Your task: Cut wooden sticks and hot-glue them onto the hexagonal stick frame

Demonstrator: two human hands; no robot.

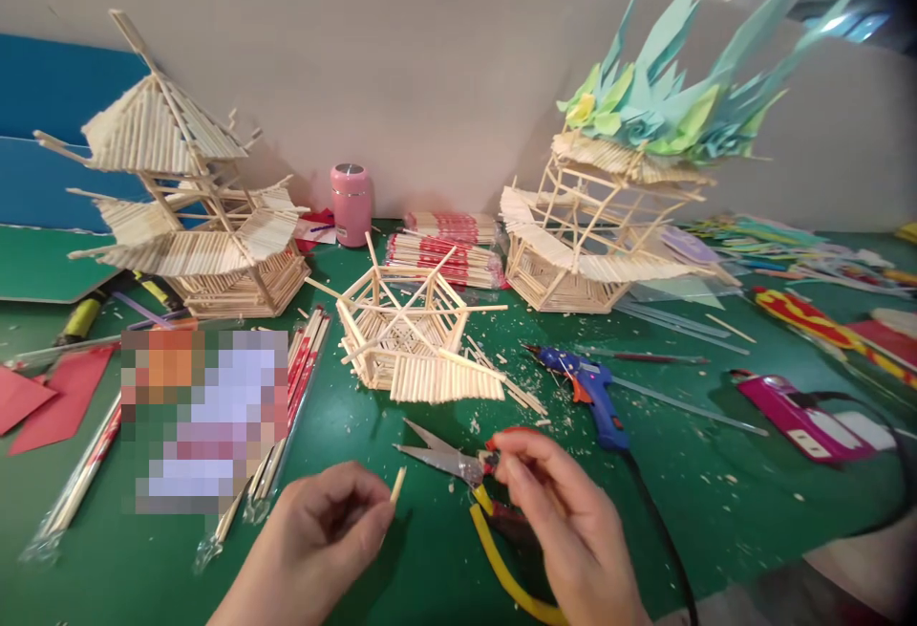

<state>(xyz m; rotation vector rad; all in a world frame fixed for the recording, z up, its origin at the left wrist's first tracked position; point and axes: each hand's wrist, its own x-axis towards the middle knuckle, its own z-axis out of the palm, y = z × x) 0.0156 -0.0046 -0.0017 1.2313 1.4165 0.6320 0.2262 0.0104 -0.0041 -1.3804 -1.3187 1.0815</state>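
Observation:
My left hand [322, 530] is closed in a pinch on a short wooden stick [397, 484] at the bottom centre. My right hand [565, 521] is closed round the red handle of a pair of scissors [448, 457], whose open blades point left toward the stick. Just beyond the hands stands a small unfinished stick model [408, 334] with a slatted panel at its front. Wood chips lie scattered on the green table [688, 473] around it.
A tall stick pagoda [193, 215] stands at the left, another with green paper leaves [608, 215] at the right. A blue glue gun [591, 387], yellow-handled pliers [505, 559], a pink cup [351, 204], packs of chopsticks [448, 258] and a pink box [802, 416] lie about.

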